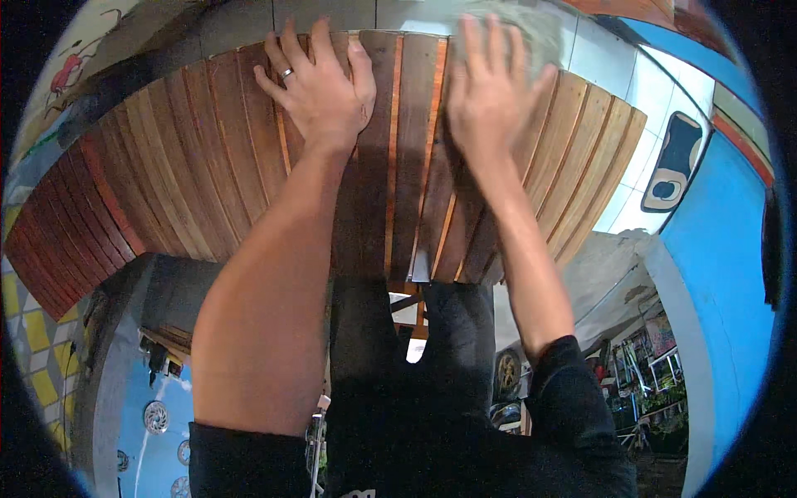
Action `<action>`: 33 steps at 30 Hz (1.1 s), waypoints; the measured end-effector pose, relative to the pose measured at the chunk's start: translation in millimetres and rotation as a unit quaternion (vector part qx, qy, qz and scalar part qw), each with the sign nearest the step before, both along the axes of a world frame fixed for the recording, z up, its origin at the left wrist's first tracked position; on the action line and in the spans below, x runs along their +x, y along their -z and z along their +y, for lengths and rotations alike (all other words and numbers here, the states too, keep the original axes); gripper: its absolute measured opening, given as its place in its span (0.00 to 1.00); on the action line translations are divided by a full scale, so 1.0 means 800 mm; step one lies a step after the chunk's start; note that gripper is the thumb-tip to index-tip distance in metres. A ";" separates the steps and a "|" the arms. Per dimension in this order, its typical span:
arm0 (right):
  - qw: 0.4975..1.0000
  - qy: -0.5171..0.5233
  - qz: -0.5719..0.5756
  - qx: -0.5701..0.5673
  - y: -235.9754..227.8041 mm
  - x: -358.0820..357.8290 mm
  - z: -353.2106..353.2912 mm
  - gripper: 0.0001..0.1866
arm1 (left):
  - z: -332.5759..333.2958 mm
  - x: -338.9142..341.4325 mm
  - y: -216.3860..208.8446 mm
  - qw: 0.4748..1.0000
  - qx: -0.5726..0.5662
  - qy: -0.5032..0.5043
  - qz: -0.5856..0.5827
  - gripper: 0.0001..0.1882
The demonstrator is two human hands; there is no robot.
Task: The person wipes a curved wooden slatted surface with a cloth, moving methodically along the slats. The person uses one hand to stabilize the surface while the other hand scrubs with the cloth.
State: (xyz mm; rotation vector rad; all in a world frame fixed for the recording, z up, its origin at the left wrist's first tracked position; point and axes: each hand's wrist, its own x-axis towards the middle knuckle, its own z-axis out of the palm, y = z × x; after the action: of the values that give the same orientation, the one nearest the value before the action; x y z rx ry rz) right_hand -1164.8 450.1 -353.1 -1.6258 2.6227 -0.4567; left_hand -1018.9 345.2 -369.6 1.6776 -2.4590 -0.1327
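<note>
Wooden slats (224, 141), brown with orange-edged gaps, form a broad surface in front of me. My left hand (320, 87) lies flat near the far edge with its fingers spread, a ring on one of them. To its right, my right hand (491, 104) is stretched out over the slats and blurred by motion. A pale grey-green cloth (541, 35), also blurred, lies under and beside the right fingertips, past the far edge. Whether the fingers pinch it does not show. A small silver metal piece (421, 266) sits at the near edge.
Darker red slats (70, 228) continue at the far left. On white tiles to the right lies a dark, tan-patterned flat object (672, 162), beside a blue wall (718, 249). A cluttered rack (652, 378) stands lower right; round metal discs (155, 417) hang lower left.
</note>
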 end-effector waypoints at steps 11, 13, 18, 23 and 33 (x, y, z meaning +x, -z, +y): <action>0.993 -0.012 -0.095 0.069 -0.008 0.016 0.168 0.28 | -0.003 0.013 -0.006 1.000 -0.016 -0.011 -0.014 0.26; 0.995 0.065 -0.032 0.062 -0.012 -0.015 0.110 0.27 | -0.003 0.013 -0.009 1.000 -0.013 -0.011 -0.016 0.26; 0.998 0.007 -0.056 -0.006 0.005 0.024 0.000 0.30 | -0.003 0.002 0.002 1.000 0.000 -0.001 -0.004 0.28; 0.970 -0.126 -0.195 0.066 -0.010 0.088 0.117 0.30 | 0.002 -0.008 0.004 1.000 0.011 0.004 -0.018 0.29; 0.980 0.193 0.000 0.053 0.003 0.034 0.020 0.24 | 0.010 -0.013 0.008 0.999 0.029 0.005 -0.028 0.29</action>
State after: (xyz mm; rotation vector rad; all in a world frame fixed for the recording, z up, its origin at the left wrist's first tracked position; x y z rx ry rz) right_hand -1137.6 466.0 -355.8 -1.0838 2.9096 -0.3148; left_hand -1029.3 353.2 -375.8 1.7140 -2.5280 -0.1625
